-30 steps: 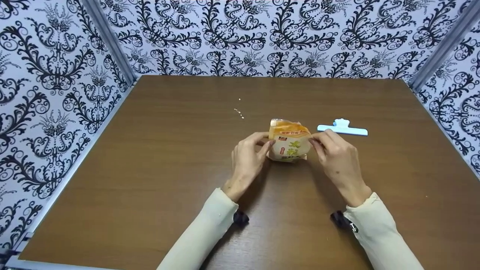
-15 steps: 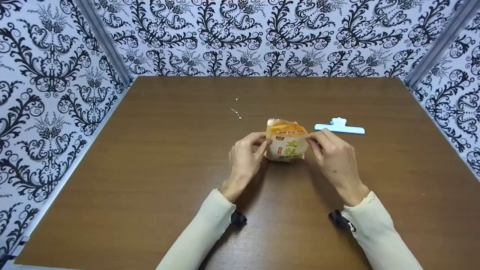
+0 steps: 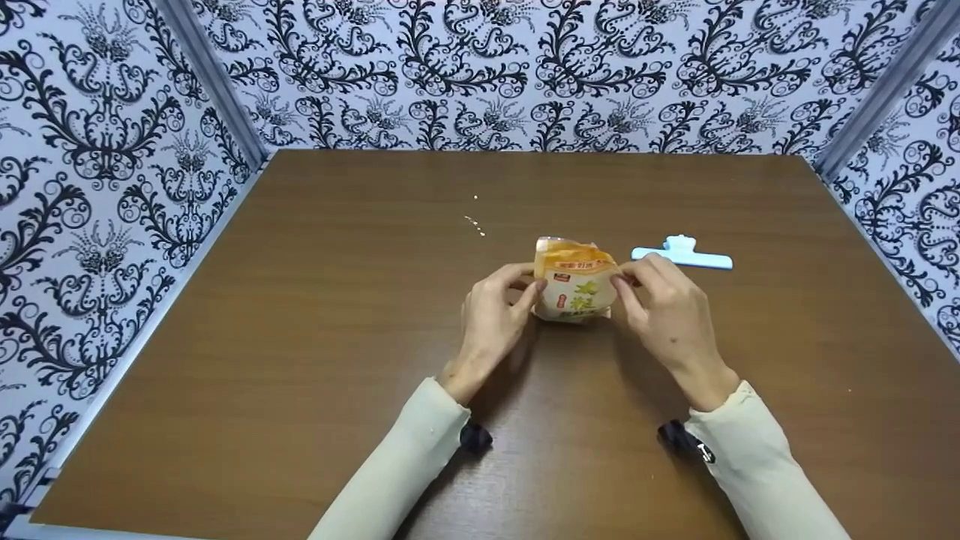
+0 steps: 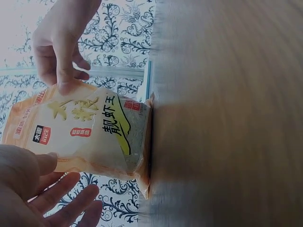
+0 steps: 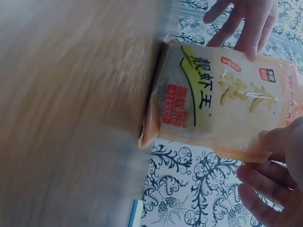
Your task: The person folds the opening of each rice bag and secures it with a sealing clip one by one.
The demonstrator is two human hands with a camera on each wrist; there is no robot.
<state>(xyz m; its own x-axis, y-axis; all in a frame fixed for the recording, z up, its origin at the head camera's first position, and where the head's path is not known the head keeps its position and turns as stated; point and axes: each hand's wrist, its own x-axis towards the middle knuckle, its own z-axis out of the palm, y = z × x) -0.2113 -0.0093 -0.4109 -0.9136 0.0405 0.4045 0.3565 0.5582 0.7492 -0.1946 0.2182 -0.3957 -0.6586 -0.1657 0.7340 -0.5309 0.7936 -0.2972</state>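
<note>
"What do we have, starting from the left?"

"Our left hand (image 3: 491,315) pinches the left edge of a small orange-and-cream printed plastic bag of what looks like rice (image 3: 576,294), thumb in front, its lower fingers spread. The bag stands between our two sets of fingers, base on the brown wooden desk (image 3: 337,315)."

"Which way does it point?"

"Upright: long axis rising from the desk, printed front towards us, top edge sloping down towards our right fingers."

"How will it handle?"

"Soft and fairly light, we'd judge, with slick film and shifting contents; the side edges suit our hold."

"And further right?"

"Our right hand (image 3: 671,319) pinches the opposite edge; a light-blue plastic bar clip (image 3: 701,259) lies just beyond those fingers."
</note>
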